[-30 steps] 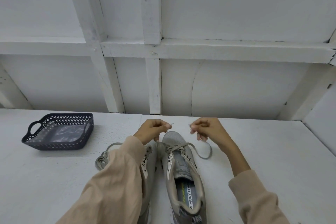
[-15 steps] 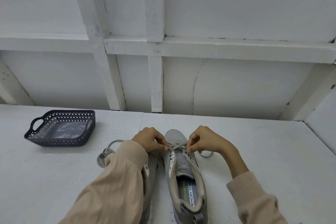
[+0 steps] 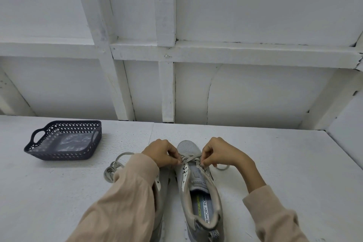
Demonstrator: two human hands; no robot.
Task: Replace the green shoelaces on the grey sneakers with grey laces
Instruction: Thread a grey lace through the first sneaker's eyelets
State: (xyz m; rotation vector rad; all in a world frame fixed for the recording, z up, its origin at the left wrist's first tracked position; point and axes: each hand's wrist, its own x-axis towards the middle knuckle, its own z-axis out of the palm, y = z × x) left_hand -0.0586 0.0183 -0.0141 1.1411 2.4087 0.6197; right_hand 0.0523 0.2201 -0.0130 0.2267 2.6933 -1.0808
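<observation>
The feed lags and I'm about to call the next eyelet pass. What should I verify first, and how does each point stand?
1. Both ends gripped: ok. The left hand and right hand each pinch the lace near the sneaker toe.
2. Lace started at the toe end: ok, it crosses there.
3. Eyelets nearer the heel free: ok, no lace in them.
4. Ends even: cannot tell, only a loop by the right hand shows.
5. Spare lace ready: ok, bundled on the table by the left sleeve.
6. Second sneaker lacing: cannot tell, the sleeve covers it.
</observation>
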